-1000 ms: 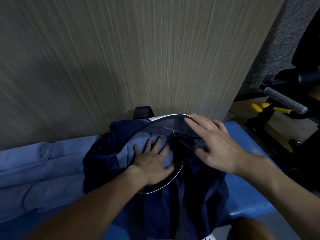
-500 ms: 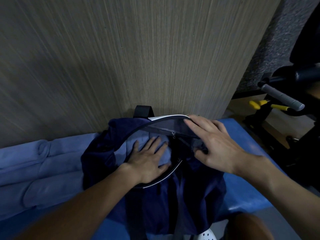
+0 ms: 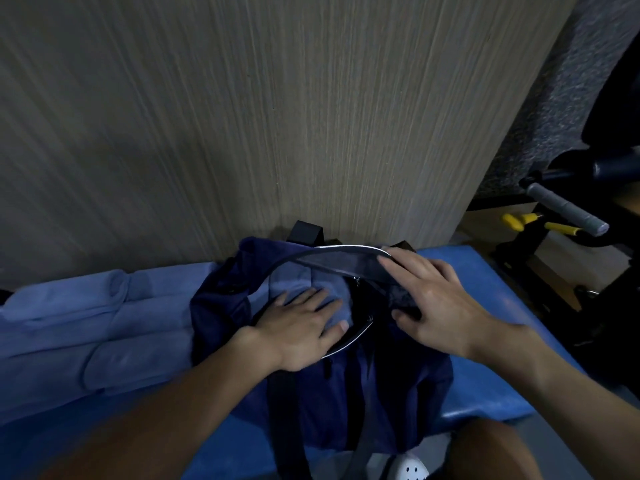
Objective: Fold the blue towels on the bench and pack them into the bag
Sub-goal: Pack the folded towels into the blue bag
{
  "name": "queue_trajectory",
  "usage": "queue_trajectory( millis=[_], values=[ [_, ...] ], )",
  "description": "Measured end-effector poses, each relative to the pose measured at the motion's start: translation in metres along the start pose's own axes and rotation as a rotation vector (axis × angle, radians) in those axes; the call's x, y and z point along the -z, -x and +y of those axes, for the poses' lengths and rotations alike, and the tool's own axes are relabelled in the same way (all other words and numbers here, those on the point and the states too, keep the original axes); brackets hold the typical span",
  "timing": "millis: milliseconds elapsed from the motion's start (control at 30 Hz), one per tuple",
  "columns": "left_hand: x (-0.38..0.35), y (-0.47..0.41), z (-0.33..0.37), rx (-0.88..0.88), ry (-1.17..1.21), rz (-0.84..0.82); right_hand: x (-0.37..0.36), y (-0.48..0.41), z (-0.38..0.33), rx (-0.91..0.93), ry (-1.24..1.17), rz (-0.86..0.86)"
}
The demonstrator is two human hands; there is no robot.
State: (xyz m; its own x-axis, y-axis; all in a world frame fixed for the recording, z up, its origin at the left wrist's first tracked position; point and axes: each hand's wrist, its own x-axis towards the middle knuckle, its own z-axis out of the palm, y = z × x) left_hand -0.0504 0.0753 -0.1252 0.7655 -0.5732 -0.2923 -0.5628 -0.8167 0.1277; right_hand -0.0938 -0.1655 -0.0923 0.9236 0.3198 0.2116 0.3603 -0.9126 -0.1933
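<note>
Panelling (image 3: 277,116) in a wood grain fills the upper two thirds of my view. Below it the blue counter (image 3: 485,368) runs across the lower frame. The navy bag (image 3: 346,393) sits on it at centre, backed up to the panelling, mouth open toward me and edged with a pale rim.

Left of the bag, touching its side, folded blue towels (image 3: 86,334) lie on the counter as soft rolls. At the right edge stands a dark gym machine (image 3: 588,258) with a grey grip (image 3: 568,209) and yellow handles (image 3: 519,220) beside it.

One more blue towel (image 3: 294,282) is inside the bag, showing in the left half of the opening. My left hand (image 3: 298,327) lies flat on it, fingers spread wide and straight, holding nothing. My right hand (image 3: 440,306) rests over the right side of the mouth, fingers laid nearly straight across the far rim, thumb down on the dark lining; I see no firm grip there.

A black strap (image 3: 306,232) pokes up behind the bag. A white perforated shoe (image 3: 412,467) peeks in at the bottom edge.
</note>
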Motion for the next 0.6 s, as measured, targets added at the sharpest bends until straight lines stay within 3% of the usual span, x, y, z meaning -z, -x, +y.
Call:
queue_trajectory(
  millis=[100,233,367,500,600],
  values=[
    [0.004,0.023,0.002,-0.049,0.007,0.149,0.004,0.002,-0.011,0.01,-0.002,-0.014],
    [0.011,0.059,-0.011,-0.122,0.042,0.467,0.01,-0.002,-0.04,0.059,-0.004,-0.008],
    [0.016,0.094,-0.039,-0.081,0.068,0.706,0.015,-0.016,-0.086,0.146,0.0,-0.012],
    [0.017,0.134,-0.081,0.08,0.105,0.823,0.015,-0.04,-0.145,0.256,-0.022,-0.046],
    [0.011,0.161,-0.123,0.225,0.104,0.788,0.008,-0.065,-0.189,0.325,-0.046,-0.042]
  ],
)
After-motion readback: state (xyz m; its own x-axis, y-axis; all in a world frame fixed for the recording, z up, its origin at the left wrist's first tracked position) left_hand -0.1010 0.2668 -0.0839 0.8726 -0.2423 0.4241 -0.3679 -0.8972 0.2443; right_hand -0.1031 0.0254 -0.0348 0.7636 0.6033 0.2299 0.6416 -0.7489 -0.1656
